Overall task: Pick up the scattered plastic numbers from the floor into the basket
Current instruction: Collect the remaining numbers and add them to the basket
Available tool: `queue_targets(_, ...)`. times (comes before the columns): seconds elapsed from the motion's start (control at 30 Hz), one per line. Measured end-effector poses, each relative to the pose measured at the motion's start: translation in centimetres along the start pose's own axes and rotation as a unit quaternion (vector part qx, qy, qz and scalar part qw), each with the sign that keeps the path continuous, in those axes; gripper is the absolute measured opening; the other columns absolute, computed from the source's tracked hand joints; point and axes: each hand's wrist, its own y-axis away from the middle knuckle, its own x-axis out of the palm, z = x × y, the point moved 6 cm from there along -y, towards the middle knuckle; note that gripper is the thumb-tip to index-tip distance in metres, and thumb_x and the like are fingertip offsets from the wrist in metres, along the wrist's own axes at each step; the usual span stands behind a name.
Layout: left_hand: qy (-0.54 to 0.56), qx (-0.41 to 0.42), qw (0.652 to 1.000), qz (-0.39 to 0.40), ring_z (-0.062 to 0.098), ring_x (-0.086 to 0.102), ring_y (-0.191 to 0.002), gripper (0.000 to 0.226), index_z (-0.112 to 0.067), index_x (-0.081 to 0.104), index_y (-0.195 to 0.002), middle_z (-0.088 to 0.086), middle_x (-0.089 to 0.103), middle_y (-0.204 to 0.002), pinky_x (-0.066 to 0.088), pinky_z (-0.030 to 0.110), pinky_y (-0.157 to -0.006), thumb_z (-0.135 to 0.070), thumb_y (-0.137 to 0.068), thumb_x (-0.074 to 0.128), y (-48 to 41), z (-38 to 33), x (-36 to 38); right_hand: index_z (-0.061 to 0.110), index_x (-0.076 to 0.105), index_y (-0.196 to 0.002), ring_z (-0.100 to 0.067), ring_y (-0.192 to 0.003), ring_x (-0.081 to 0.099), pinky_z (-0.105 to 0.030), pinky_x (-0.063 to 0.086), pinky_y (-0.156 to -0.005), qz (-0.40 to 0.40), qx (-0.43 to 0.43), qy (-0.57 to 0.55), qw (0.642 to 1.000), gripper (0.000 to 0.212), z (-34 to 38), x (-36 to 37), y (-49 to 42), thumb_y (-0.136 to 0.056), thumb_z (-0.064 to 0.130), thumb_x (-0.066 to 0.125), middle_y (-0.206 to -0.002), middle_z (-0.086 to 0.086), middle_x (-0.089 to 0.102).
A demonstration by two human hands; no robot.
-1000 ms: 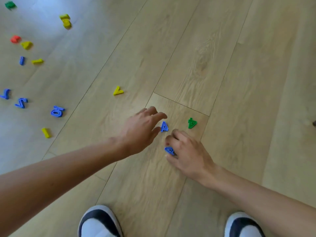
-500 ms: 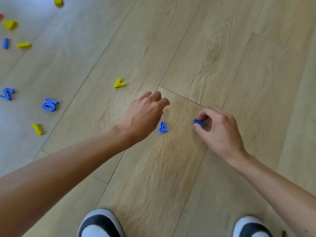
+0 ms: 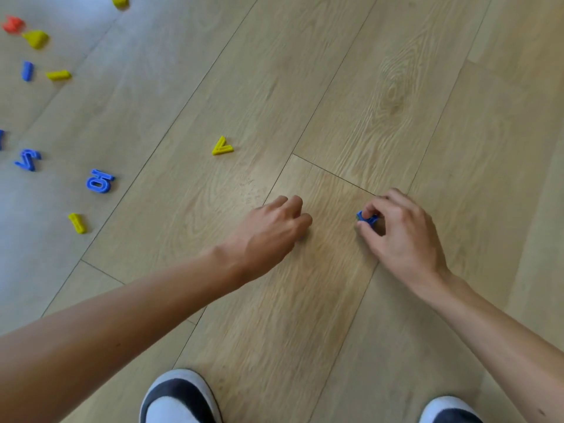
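**Blue number lifted from plank floor**

A person's right hand [image 3: 403,236] pinches a small blue plastic number [image 3: 367,217] between thumb and fingertips, low over the wood-plank floor [image 3: 396,87]. Just left of that grip, the left hand [image 3: 271,236] reaches down with fingers curled toward the boards; whether they hold anything cannot be told. Farther left of the grip and beyond it, a yellow angled piece [image 3: 222,146] lies alone. Well off to the left, more pieces lie scattered: a blue 10-shaped piece [image 3: 99,181], a blue 2 [image 3: 28,160] and a yellow 1 [image 3: 77,223]. Farther away lie a blue bar [image 3: 27,70], a yellow bar [image 3: 58,75], a blurred yellow lump [image 3: 36,39] and a blurred red piece [image 3: 13,25]. Nearer the person than the grip stand a left shoe [image 3: 180,398] and a right shoe [image 3: 448,410].
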Motion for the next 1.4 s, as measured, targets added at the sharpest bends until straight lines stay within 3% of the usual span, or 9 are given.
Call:
queue_targets(0.1, -0.004, -0.007, 1.000, 0.000, 0.024, 0.054, -0.088, 0.029, -0.010, 0.058, -0.106, 0.008, 0.054, -0.105, 0.052, 0.037, -0.058, -0.003, -0.079, 0.064, 0.1, -0.6, 0.1, 0.017, 0.060, -0.081, -0.020, -0.074, 0.055, -0.036, 0.050, -0.059, 0.009, -0.001, 0.005, 1.000, 0.017, 0.0, 0.0, 0.2, -0.079, 0.023, 0.076, -0.084, 0.005, 0.055)
queue_targets(0.37, 0.038, -0.034, 0.999, -0.020, 0.027, 0.055, -0.089, 0.023, -0.006, 0.062, -0.101, 0.013, 0.053, -0.108, 0.052, 0.040, -0.069, 0.001, -0.079, 0.060, -0.1, 2.0, -0.9, 0.013, 0.063, -0.084, -0.026, -0.073, 0.058, -0.038, 0.052, -0.063, 0.026, 0.015, 0.035, 0.999, 0.016, 0.0, 0.1, 0.1, -0.074, 0.012, 0.075, -0.086, -0.001, 0.060)
queue_targets(0.5, 0.064, -0.004, 0.997, -0.034, 0.025, 0.052, -0.074, 0.021, -0.007, 0.058, -0.089, 0.009, 0.057, -0.085, 0.048, 0.039, -0.062, 0.007, -0.074, 0.057, 0.3, 2.2, -1.2, 0.013, 0.063, -0.081, -0.028, -0.068, 0.057, -0.034, 0.047, -0.061, 0.023, 0.013, 0.028, 0.999, 0.019, 0.1, 0.1, 0.0, -0.071, 0.008, 0.078, -0.081, -0.002, 0.058)
queue_targets(0.6, 0.140, -0.089, 0.980, -0.108, 0.021, 0.055, -0.081, 0.020, -0.011, 0.060, -0.096, 0.004, 0.061, -0.088, 0.044, 0.029, -0.070, 0.002, -0.082, 0.056, 0.5, 5.5, -3.3, 0.013, 0.063, -0.080, -0.028, -0.068, 0.057, -0.034, 0.047, -0.061, 0.019, 0.009, 0.016, 1.000, 0.021, 0.3, -0.2, 0.1, -0.069, 0.006, 0.079, -0.081, -0.002, 0.059)
queue_targets(0.73, 0.126, -0.244, 0.936, -0.219, 0.017, 0.058, -0.090, 0.030, -0.015, 0.061, -0.114, 0.002, 0.061, -0.100, 0.047, 0.031, -0.081, -0.002, -0.089, 0.050, 1.2, 12.8, -6.0, 0.013, 0.064, -0.080, -0.025, -0.068, 0.057, -0.034, 0.047, -0.060, 0.016, -0.005, -0.002, 1.000, 0.021, 0.9, -0.3, 0.3, -0.069, 0.003, 0.080, -0.081, -0.001, 0.058)
queue_targets(0.87, 0.111, -0.285, 0.936, -0.174, 0.022, 0.057, -0.099, 0.036, -0.012, 0.058, -0.125, 0.006, 0.057, -0.110, 0.044, 0.028, -0.084, -0.002, -0.091, 0.051, 0.9, 16.0, -5.5, 0.014, 0.063, -0.078, -0.022, -0.068, 0.057, -0.033, 0.046, -0.060, 0.017, -0.020, -0.016, 1.000, 0.023, 1.9, -0.1, 0.1, -0.069, 0.002, 0.080, -0.080, 0.002, 0.058)
queue_targets(0.97, 0.101, -0.274, 0.946, -0.142, 0.021, 0.054, -0.093, 0.030, -0.012, 0.061, -0.123, 0.003, 0.052, -0.105, 0.037, 0.026, -0.077, -0.010, -0.094, 0.052, 0.4, 16.5, -4.9, 0.014, 0.063, -0.079, -0.022, -0.069, 0.057, -0.034, 0.047, -0.060, 0.022, -0.033, -0.020, 0.999, 0.023, 2.5, 0.0, -0.1, -0.069, 0.002, 0.080, -0.080, 0.002, 0.058)
queue_targets(1.17, 0.097, -0.246, 0.955, -0.133, 0.018, 0.052, -0.088, 0.040, -0.018, 0.063, -0.112, 0.001, 0.050, -0.104, 0.044, 0.028, -0.076, -0.050, -0.087, 0.062, -0.3, 16.0, -4.6, 0.012, 0.064, -0.078, -0.023, -0.072, 0.060, -0.037, 0.051, -0.063, 0.002, -0.038, -0.036, 0.999, 0.022, 3.4, -0.5, -0.8, -0.069, 0.000, 0.079, -0.081, 0.001, 0.059)
queue_targets(1.4, 0.025, -0.193, 0.974, -0.114, 0.019, 0.053, -0.082, 0.020, -0.012, 0.062, -0.103, 0.006, 0.054, -0.102, 0.053, 0.040, -0.075, -0.029, -0.093, 0.060, -1.1, 14.7, -4.5, 0.015, 0.063, -0.078, -0.015, -0.072, 0.059, -0.023, 0.042, -0.068, -0.003, -0.052, -0.075, 0.996, 0.024, 4.7, -0.7, -1.2, -0.070, 0.000, 0.081, -0.079, 0.005, 0.059)
